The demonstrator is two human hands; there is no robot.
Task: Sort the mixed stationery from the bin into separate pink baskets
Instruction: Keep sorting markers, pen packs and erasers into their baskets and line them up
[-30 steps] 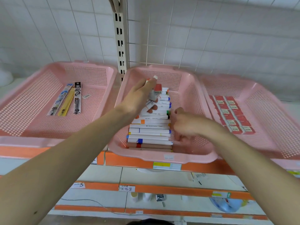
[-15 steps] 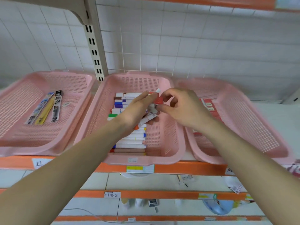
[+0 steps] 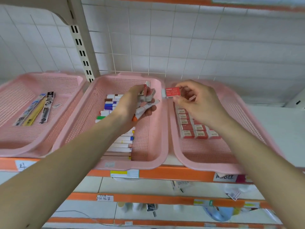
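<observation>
The right hand (image 3: 201, 104) pinches a small red box (image 3: 172, 93) between thumb and fingertips. It holds the box above the adjoining rims of the middle basket (image 3: 132, 164) and the right basket (image 3: 206, 167). The left hand (image 3: 130, 106) is closed around a bundle of markers (image 3: 145, 108) and what appear to be more small boxes; blur prevents a firm count. Matching boxes (image 3: 194, 129) lie in rows in the right basket, so that is the likely destination. A marker row (image 3: 120, 144) fills the middle basket. The left basket (image 3: 19, 151) holds flat refill packs (image 3: 34, 109).

Handling: the red box looks light and rigid, with smooth faces that may slip. Grip it by its two long edges and set it flat beside the existing rows. The markers are stiff and round and will tend to roll. Hold the bundle across mid-barrel.
</observation>
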